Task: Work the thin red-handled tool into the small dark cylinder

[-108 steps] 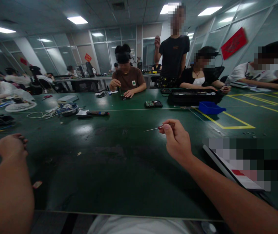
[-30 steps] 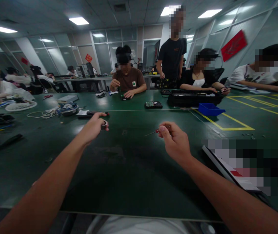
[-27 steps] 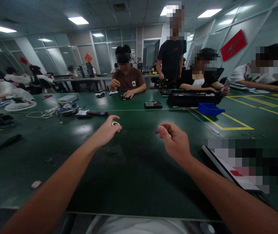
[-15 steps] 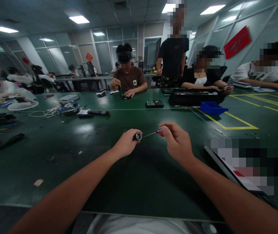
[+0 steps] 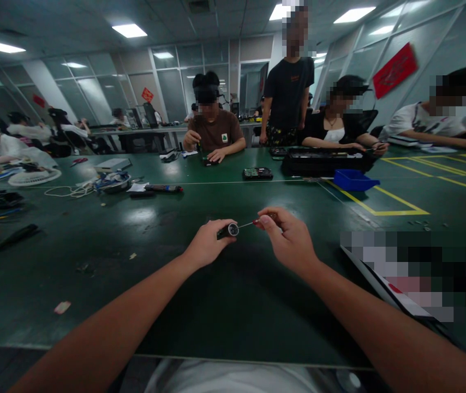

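Observation:
Closed around a short dark cylinder that looks like a flashlight, my left hand holds it above the green table. Its round, silver-rimmed end faces me and slightly right. My right hand grips a thin screwdriver by its reddish, partly hidden handle. The metal shaft points left, and its tip is at the rim of the cylinder's round end. Whether the tip touches the rim or goes inside, I cannot tell.
A blue bin and a long black case stand at the far right. A drive with a circuit board lies ahead. Cables and a large screwdriver lie left, a folder right. Several people sit around.
My right hand has moved left with the screwdriver, bringing its tip up to the cylinder's rim. The cylinder has turned a little, showing more of its dark side.

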`<state>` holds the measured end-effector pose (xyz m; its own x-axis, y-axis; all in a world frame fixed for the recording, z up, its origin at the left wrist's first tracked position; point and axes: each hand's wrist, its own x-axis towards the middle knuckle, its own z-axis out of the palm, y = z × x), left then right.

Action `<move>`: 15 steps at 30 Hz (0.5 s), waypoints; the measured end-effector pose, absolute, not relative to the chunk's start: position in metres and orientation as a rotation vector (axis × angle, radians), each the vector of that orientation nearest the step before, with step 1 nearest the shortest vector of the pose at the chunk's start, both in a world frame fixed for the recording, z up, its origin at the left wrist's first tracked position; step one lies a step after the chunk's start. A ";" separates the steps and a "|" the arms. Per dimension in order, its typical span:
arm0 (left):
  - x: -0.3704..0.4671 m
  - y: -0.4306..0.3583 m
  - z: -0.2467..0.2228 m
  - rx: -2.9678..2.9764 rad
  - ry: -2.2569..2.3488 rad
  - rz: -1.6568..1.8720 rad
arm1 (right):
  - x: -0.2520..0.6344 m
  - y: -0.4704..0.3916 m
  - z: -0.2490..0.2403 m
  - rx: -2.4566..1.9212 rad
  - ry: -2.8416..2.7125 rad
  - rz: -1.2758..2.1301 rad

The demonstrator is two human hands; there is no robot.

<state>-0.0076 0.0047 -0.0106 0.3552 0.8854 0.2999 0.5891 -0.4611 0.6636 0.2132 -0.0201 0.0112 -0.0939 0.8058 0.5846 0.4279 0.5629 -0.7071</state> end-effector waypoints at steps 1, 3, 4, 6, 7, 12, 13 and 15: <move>-0.008 0.005 -0.011 2.185 1.275 0.890 | 0.213 -0.020 0.012 -1.038 -1.721 0.432; -0.008 0.005 -0.012 2.192 1.281 0.880 | 0.213 -0.021 0.013 -1.043 -1.728 0.418; -0.008 0.005 -0.011 2.193 1.291 0.871 | 0.213 -0.021 0.014 -1.050 -1.733 0.410; -0.009 0.005 -0.011 2.192 1.318 0.852 | 0.213 -0.022 0.016 -1.092 -1.736 0.374; -0.009 0.005 -0.010 2.192 1.329 0.847 | 0.214 -0.022 0.018 -1.124 -1.730 0.348; -0.011 0.006 -0.011 2.219 1.327 0.828 | 0.214 -0.022 0.018 -1.180 -1.731 0.308; -0.012 0.006 -0.011 2.222 1.325 0.825 | 0.214 -0.022 0.017 -1.155 -1.749 0.332; -0.012 0.006 -0.013 2.224 1.324 0.824 | 0.214 -0.021 0.016 -1.105 -1.782 0.381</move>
<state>-0.0125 0.0062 -0.0128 0.3702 0.8877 0.2736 0.6377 -0.4570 0.6201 0.2136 -0.0209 0.0159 -0.1193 0.8154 0.5665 0.5128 0.5392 -0.6681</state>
